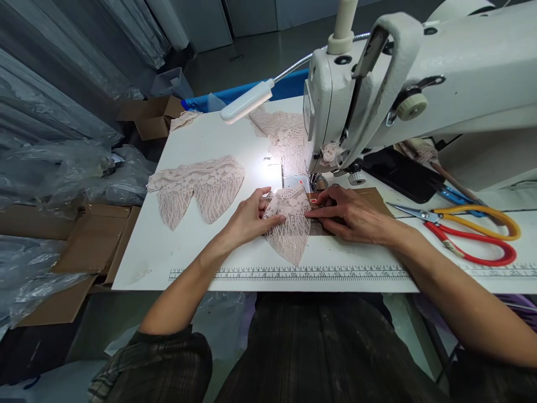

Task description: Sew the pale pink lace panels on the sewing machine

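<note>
My left hand (254,215) pinches pale pink lace (288,238) (openwork, tapering to a point); my half-curled right hand (342,215) touches its edge, whether gripping I can't tell.

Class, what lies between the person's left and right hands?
A piece of pale pink lace lies between the left hand and the right hand, as the head view shows.
</note>
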Action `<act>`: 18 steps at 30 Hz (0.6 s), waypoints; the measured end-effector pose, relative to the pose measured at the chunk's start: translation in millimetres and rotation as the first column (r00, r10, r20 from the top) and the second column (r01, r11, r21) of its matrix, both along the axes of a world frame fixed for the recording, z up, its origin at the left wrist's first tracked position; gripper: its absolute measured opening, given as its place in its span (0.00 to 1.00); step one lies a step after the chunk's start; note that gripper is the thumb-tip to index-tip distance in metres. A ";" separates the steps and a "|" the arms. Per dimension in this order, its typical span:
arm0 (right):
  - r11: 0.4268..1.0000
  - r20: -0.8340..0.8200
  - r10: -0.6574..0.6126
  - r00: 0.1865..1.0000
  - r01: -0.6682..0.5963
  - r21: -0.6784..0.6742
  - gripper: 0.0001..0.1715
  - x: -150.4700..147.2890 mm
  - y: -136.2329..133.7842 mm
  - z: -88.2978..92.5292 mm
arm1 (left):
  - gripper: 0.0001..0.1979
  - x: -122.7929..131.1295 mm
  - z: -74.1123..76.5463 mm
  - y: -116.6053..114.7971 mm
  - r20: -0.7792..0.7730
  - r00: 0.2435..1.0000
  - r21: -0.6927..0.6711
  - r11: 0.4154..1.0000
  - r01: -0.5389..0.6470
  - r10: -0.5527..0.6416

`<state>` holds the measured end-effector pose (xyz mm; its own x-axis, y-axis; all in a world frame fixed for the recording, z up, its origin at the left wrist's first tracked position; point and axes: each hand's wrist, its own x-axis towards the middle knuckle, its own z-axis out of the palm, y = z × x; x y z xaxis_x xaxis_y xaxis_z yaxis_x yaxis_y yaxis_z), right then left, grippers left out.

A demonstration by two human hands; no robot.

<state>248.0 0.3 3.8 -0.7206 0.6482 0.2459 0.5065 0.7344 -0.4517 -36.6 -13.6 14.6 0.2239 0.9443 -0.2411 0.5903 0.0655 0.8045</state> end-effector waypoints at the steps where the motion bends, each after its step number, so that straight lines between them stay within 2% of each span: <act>1: 1.000 0.001 -0.004 1.000 0.004 0.001 0.21 -0.1 -0.3 -0.1 | 0.44 0.0 1.2 -0.3 -0.006 1.000 0.006 1.000 0.000 0.000; 5: 1.000 0.001 -0.011 1.000 0.011 0.003 0.21 0.0 -1.4 -0.1 | 0.40 2.1 15.9 -4.3 -0.107 0.993 0.070 0.996 0.052 -0.045; 7: 1.000 0.003 -0.014 1.000 0.014 -0.001 0.20 0.0 -1.5 0.3 | 0.32 5.6 25.0 -5.6 -0.279 0.960 0.233 0.969 0.079 -0.011; 8: 1.000 0.002 -0.014 1.000 0.014 0.000 0.20 -0.1 -1.5 0.7 | 0.28 8.2 28.3 -5.1 -0.372 0.928 0.342 0.933 0.113 0.024; 10: 1.000 -0.005 -0.013 1.000 0.013 0.007 0.19 -0.5 -1.3 1.7 | 0.19 15.0 30.2 -1.1 -0.514 0.858 0.508 0.812 0.286 0.019; 12: 1.000 -0.007 -0.006 1.000 0.006 0.017 0.20 -1.0 -1.1 2.9 | 0.15 23.0 26.1 5.7 -0.599 0.788 0.539 0.658 0.525 -0.138; 14: 1.000 0.001 0.001 1.000 -0.001 0.025 0.20 -1.4 -0.9 3.8 | 0.16 30.5 18.5 12.3 -0.648 0.703 0.515 0.512 0.687 -0.292; 16: 0.999 0.011 0.004 1.000 -0.005 0.038 0.20 -1.3 -0.9 4.2 | 0.21 36.3 10.5 15.9 -0.685 0.657 0.501 0.450 0.739 -0.315; 18: 0.998 0.020 0.004 1.000 -0.006 0.061 0.20 -0.9 -1.2 4.0 | 0.25 39.8 4.1 15.7 -0.723 0.632 0.488 0.442 0.753 -0.279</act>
